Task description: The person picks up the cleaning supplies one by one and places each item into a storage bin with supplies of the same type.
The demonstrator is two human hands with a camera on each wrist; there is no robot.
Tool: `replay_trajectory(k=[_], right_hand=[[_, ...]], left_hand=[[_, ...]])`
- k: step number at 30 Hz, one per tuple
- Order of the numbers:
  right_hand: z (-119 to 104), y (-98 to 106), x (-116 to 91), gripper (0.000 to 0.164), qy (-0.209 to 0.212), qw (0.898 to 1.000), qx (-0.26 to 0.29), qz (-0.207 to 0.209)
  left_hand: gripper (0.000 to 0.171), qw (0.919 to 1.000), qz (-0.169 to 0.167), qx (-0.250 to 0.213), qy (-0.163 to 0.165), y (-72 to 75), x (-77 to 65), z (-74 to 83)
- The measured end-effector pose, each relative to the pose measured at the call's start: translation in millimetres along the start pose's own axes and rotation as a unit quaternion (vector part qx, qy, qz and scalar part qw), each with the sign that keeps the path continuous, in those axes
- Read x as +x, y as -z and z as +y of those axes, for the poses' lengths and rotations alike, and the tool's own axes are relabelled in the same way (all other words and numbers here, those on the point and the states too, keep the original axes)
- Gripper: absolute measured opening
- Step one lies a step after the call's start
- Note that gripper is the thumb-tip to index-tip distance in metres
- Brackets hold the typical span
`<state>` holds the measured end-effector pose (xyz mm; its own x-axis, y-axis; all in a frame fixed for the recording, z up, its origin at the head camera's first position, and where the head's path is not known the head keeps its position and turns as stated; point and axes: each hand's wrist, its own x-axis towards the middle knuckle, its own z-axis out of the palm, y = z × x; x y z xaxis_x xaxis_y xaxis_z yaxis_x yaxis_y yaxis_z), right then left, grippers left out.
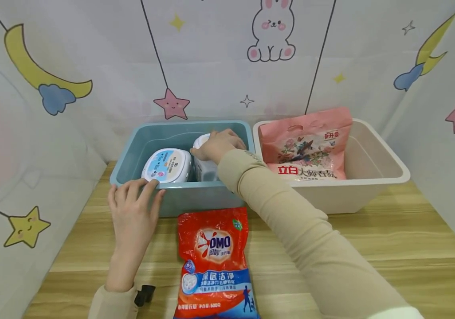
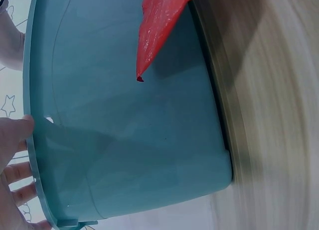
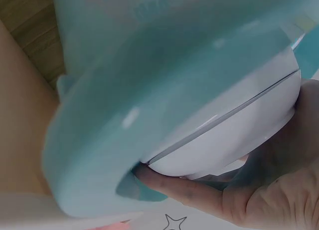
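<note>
Two white tubs stand inside the blue bin [image 1: 195, 204]. My right hand [image 1: 221, 146] reaches in from above and grips the right-hand tub [image 1: 206, 170] around its lid; in the right wrist view the thumb lies along the edge of the white lid [image 3: 224, 135]. To its left sits the other tub [image 1: 167, 166], with a printed label on its lid. At the bin's near left corner, my left hand [image 1: 133, 212] holds the rim, its fingers bent over the edge. The left wrist view shows the bin's outer wall [image 2: 114, 140] close up.
A red OMO washing powder bag [image 1: 213, 257] lies on the wooden table [image 1: 403, 266] in front of the blue bin. Right beside that bin stands a cream bin [image 1: 371, 164] with a pink detergent bag [image 1: 307, 146] in it. A printed curtain [image 1: 211, 57] hangs behind.
</note>
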<state>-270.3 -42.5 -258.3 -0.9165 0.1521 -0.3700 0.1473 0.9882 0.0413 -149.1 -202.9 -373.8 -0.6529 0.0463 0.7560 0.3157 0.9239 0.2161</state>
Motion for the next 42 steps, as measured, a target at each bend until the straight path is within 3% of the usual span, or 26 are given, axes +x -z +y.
replay_trajectory(k=[14, 29, 42], right_hand=[[-3, -11, 5, 0.088, 0.004, 1.0, 0.011, -0.017], [-1, -22, 8, 0.087, 0.017, 0.999, 0.029, -0.01], [-6, -25, 18, 0.095, -0.002, 1.0, 0.017, -0.002]], left_hand=[[0.029, 1.0, -0.004, 0.004, 0.001, 2.0, -2.6, -1.1], [0.029, 0.9999, -0.007, 0.007, -0.003, -1.0, -3.0, -2.3], [0.03, 1.0, -0.001, 0.008, -0.003, -0.3, -1.1, -1.9]])
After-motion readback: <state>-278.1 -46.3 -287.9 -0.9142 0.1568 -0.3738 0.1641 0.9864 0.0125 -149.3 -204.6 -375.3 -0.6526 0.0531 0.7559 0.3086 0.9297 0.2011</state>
